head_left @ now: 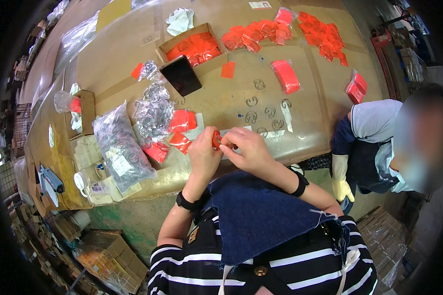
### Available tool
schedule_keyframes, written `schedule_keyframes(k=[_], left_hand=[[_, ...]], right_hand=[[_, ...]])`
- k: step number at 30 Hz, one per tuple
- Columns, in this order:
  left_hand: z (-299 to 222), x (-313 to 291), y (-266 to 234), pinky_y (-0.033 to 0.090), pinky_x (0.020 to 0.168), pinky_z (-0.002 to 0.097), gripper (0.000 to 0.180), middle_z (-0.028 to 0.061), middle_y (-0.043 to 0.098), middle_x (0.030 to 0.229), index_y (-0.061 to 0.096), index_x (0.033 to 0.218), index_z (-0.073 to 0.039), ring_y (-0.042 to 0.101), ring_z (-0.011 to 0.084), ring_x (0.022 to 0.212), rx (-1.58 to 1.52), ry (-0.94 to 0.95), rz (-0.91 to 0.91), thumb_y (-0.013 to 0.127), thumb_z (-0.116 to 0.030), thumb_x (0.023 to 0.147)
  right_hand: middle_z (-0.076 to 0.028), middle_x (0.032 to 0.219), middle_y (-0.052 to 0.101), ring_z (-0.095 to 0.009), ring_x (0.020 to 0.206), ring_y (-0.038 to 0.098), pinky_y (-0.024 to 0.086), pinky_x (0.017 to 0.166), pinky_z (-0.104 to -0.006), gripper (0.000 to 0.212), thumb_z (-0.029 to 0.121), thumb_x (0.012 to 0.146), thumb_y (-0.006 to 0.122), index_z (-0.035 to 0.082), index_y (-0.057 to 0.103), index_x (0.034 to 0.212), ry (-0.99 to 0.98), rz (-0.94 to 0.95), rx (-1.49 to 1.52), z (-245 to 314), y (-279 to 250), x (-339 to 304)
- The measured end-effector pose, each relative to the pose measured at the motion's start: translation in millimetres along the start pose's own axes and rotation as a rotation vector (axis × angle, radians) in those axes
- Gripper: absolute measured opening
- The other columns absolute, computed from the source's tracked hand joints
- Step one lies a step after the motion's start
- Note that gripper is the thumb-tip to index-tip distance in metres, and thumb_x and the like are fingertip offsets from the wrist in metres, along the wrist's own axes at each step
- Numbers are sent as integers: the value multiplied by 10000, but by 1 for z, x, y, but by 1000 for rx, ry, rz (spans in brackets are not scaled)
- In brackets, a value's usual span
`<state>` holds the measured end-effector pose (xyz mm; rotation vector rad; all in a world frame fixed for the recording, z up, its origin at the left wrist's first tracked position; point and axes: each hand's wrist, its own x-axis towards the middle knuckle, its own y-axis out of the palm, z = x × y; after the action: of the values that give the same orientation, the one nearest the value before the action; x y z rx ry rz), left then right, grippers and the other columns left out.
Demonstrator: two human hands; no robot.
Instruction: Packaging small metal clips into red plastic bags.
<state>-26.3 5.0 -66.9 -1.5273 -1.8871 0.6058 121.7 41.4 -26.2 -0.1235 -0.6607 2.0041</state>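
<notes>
In front of my body, at the table's near edge, my left hand is closed around a small red plastic packet. Fingers of my right hand pinch at the packet's right side; a small piece there is too hidden to name. Just left of my hands lie several red packets beside a heap of small metal parts in clear bags. Beyond my right hand, several dark curved metal rings are scattered on the table, with white paper strips among them.
A cardboard box of red packets has a dark phone leaning on it. More red packets lie at the far right. A large clear bag of parts and a white-lidded cup are at left. A person in gloves is at right.
</notes>
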Motion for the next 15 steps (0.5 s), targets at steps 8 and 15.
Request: schedule_keyframes(k=[8,15], left_hand=[[-2,4,4,452,559,389,217,125,564,715,533,824,-59,591,320,670,-23,138,-16,691,-63,676],[-5,5,6,445,552,377,218,120,559,718,502,777,-58,577,325,653,75,185,18,701,-73,689]], right_hand=[[-40,686,580,-133,621,547,440,577,-302,185,148,822,697,32,562,769,441,122,449,-18,8,0],[10,705,555,-48,642,484,417,582,-217,167,163,819,741,51,625,864,521,145,123,-9,-1,11]])
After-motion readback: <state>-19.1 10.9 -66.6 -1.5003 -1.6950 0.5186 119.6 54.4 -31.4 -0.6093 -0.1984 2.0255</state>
